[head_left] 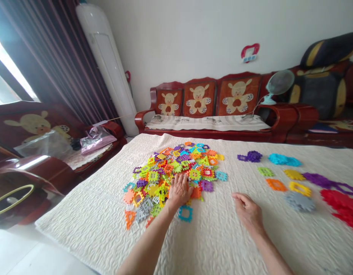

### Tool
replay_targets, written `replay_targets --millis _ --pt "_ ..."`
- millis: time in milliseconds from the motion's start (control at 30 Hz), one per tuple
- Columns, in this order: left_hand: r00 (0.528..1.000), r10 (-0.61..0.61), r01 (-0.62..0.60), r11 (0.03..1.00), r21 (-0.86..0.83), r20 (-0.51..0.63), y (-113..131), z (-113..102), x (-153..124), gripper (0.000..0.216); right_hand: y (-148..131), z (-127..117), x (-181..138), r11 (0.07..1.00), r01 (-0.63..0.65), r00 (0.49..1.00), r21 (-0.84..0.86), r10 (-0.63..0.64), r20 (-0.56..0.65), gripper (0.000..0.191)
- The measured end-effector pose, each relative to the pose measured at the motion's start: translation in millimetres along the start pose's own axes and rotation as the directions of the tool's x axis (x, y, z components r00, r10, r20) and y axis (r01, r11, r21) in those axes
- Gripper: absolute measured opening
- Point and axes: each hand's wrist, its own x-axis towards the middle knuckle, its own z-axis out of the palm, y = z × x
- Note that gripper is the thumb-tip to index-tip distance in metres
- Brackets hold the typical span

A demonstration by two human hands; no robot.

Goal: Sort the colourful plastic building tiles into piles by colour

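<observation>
A mixed pile of colourful plastic interlocking tiles point(176, 168) lies on a cream quilted cloth point(216, 236). My left hand point(179, 189) rests palm down on the pile's near edge, fingers spread over the pieces. A blue square tile point(185, 213) lies just below that hand. My right hand point(247, 210) lies on the bare cloth to the right, fingers loosely curled, holding nothing visible. Sorted tiles lie at the right: purple point(250, 156), light blue point(283, 159), green point(265, 172), orange point(276, 185), yellow point(299, 188), grey point(299, 201) and red point(342, 204).
A red wooden sofa point(210, 103) with bear-print cushions stands behind the cloth, a small fan point(278, 86) on its armrest. A white standing air conditioner point(107, 65) and dark curtains are at the back left. A chair with plastic bags point(93, 139) stands left.
</observation>
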Motion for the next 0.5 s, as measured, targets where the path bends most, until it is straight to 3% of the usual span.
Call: replay_targets --millis 200,500 --pt "0.998 0.055 -0.055 0.998 -0.005 -0.026 -18 -15 -9 0.039 3 0 1 1.000 -0.002 1.000 -0.023 0.002 0.011 0.028" --pt "0.997 -0.021 0.022 1.000 0.015 -0.070 -26 -22 -5 0.033 2 -1 2 0.998 -0.031 0.999 -0.049 0.032 0.037 0.030"
